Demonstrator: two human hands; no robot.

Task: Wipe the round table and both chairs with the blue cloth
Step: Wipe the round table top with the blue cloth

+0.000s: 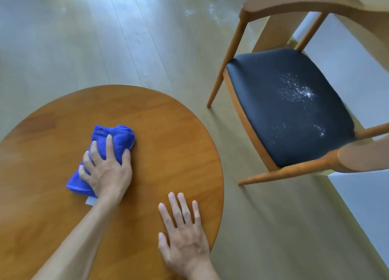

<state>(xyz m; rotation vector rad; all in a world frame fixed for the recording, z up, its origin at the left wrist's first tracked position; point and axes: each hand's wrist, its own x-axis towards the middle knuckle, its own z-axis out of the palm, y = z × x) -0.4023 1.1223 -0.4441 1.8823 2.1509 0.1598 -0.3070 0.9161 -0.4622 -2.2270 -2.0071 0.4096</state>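
Observation:
The round wooden table (168, 145) fills the lower left of the head view. A folded blue cloth (113, 136) lies on its left-centre part. My left hand (105, 170) presses flat on the cloth with spread fingers, the thumb along the cloth's right side. My right hand (185, 233) rests flat on the tabletop near the right rim, fingers straight, holding nothing. One wooden chair (242, 23) stands to the right of the table; its black seat (263, 111) carries white specks (296, 90). No second chair is in view.
Pale wooden floorboards (105, 37) surround the table, with whitish smears (210, 12) near the chair's back. A strip of floor separates the table rim from the chair's front legs. A light wall or panel (357, 195) runs along the right edge.

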